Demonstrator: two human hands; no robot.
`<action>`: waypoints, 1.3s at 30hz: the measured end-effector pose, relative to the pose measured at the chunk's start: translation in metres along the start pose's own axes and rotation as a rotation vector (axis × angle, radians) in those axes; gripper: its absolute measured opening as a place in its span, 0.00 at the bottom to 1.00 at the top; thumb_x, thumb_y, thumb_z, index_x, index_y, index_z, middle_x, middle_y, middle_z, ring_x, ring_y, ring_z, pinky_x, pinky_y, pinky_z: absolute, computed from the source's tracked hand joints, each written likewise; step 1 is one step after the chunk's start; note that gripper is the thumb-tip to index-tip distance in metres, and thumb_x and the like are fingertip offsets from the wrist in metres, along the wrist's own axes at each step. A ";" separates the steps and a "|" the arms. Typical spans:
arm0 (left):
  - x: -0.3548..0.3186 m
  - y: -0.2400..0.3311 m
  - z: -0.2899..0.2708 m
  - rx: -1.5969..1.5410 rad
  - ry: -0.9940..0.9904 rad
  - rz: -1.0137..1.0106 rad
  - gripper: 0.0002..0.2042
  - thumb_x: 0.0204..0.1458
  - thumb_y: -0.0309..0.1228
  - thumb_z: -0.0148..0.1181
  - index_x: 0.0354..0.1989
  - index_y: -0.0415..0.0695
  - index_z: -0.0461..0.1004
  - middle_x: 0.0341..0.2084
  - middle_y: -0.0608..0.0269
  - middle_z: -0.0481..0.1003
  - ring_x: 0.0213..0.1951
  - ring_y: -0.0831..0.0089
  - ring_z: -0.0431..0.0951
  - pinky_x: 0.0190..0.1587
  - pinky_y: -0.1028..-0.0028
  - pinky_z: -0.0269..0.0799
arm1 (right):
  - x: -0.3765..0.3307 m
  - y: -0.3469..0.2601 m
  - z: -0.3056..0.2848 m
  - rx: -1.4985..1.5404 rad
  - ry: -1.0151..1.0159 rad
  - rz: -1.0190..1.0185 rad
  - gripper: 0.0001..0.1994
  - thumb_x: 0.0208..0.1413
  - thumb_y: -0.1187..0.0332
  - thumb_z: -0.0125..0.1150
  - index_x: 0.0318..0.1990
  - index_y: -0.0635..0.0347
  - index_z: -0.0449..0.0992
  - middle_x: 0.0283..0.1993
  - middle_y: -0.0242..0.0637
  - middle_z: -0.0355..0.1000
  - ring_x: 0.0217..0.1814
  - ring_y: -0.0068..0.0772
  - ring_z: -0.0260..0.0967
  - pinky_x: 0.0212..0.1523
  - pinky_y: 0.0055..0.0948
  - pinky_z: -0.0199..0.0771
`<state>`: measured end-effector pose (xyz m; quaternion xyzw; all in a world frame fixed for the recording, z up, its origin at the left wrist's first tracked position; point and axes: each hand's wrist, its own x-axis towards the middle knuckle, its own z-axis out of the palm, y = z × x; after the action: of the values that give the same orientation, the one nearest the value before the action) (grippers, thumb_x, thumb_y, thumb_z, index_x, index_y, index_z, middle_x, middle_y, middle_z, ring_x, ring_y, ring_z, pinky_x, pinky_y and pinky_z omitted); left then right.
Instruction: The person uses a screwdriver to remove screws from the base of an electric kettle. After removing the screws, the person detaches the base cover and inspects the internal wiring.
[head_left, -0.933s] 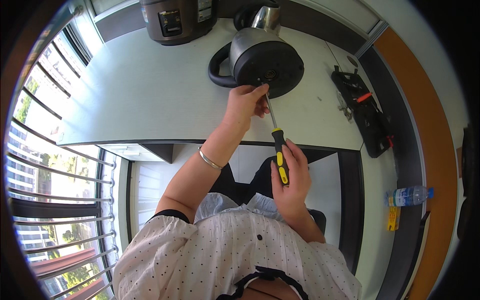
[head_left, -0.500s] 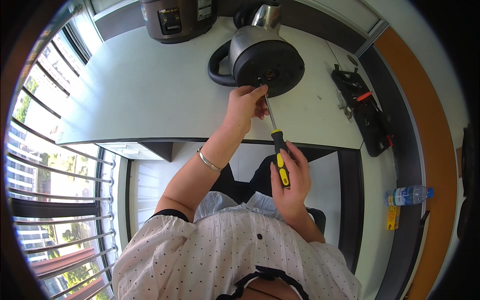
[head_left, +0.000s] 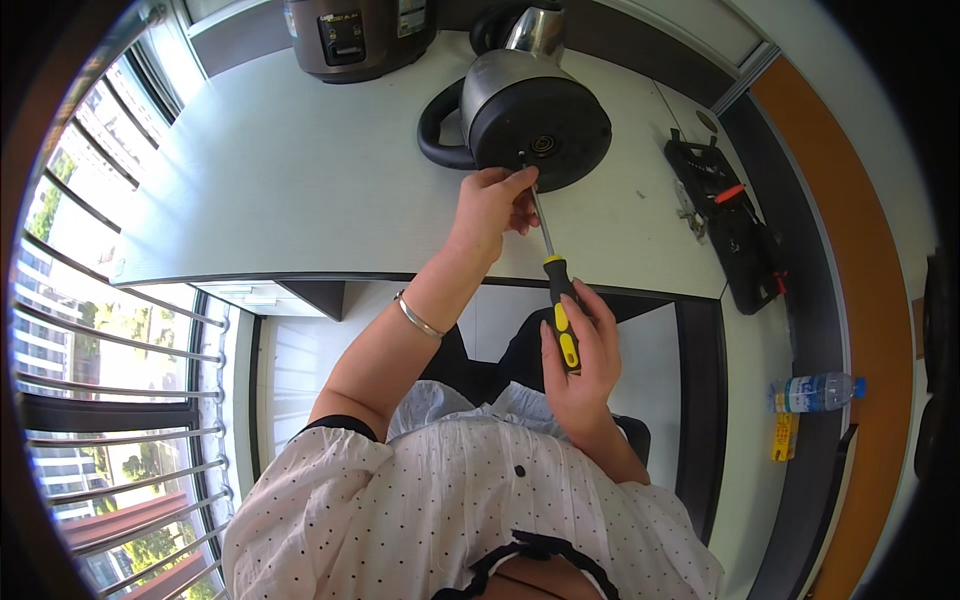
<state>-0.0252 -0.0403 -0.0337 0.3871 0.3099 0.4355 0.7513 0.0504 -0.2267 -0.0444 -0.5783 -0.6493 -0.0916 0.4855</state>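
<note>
A steel electric kettle (head_left: 530,110) lies on its side on the white table (head_left: 280,190), its black round base facing me and its black handle at the left. My right hand (head_left: 580,365) grips the black and yellow handle of a long screwdriver (head_left: 553,275), whose tip meets the kettle's base near its lower rim. My left hand (head_left: 490,205) pinches the metal shaft close to the tip, fingers resting against the base. A silver bracelet sits on my left wrist.
A dark cooker appliance (head_left: 360,35) stands at the table's back. A black tool case (head_left: 730,225) with tools lies open at the right end of the table. A water bottle (head_left: 815,392) lies on the floor at the right. Window bars (head_left: 90,330) run along the left.
</note>
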 end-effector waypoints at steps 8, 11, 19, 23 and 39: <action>0.002 -0.001 -0.001 0.016 -0.005 -0.003 0.12 0.52 0.35 0.63 0.27 0.39 0.72 0.15 0.64 0.70 0.15 0.72 0.72 0.18 0.78 0.63 | 0.001 0.001 0.001 0.004 0.005 0.000 0.19 0.45 0.81 0.64 0.48 0.68 0.73 0.54 0.51 0.68 0.37 0.40 0.74 0.34 0.29 0.75; 0.003 -0.002 -0.001 0.016 -0.005 -0.003 0.12 0.52 0.35 0.63 0.27 0.39 0.72 0.15 0.63 0.70 0.15 0.72 0.72 0.18 0.78 0.63 | 0.000 0.002 0.001 0.004 0.008 0.002 0.18 0.45 0.81 0.64 0.48 0.68 0.73 0.54 0.51 0.68 0.37 0.41 0.74 0.34 0.29 0.75; 0.003 -0.001 0.001 -0.008 0.007 -0.008 0.11 0.52 0.32 0.62 0.25 0.37 0.71 0.15 0.61 0.71 0.13 0.71 0.72 0.15 0.77 0.63 | -0.001 0.001 0.000 0.010 0.007 0.016 0.18 0.46 0.80 0.64 0.48 0.68 0.74 0.54 0.51 0.68 0.36 0.40 0.73 0.34 0.29 0.75; 0.002 0.000 0.001 -0.003 0.017 -0.008 0.11 0.51 0.32 0.62 0.25 0.37 0.71 0.15 0.61 0.71 0.13 0.71 0.72 0.15 0.77 0.63 | 0.000 0.000 0.001 0.019 0.009 0.014 0.18 0.46 0.81 0.64 0.48 0.68 0.74 0.54 0.51 0.68 0.36 0.40 0.73 0.34 0.28 0.75; 0.001 0.000 0.000 0.011 0.000 -0.010 0.12 0.53 0.35 0.62 0.26 0.39 0.71 0.15 0.63 0.70 0.15 0.73 0.71 0.18 0.78 0.61 | 0.000 0.000 0.001 0.012 -0.001 0.013 0.19 0.46 0.81 0.64 0.48 0.69 0.73 0.53 0.52 0.68 0.39 0.41 0.73 0.37 0.29 0.75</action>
<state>-0.0246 -0.0396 -0.0340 0.3898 0.3141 0.4299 0.7514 0.0498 -0.2264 -0.0447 -0.5793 -0.6465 -0.0841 0.4892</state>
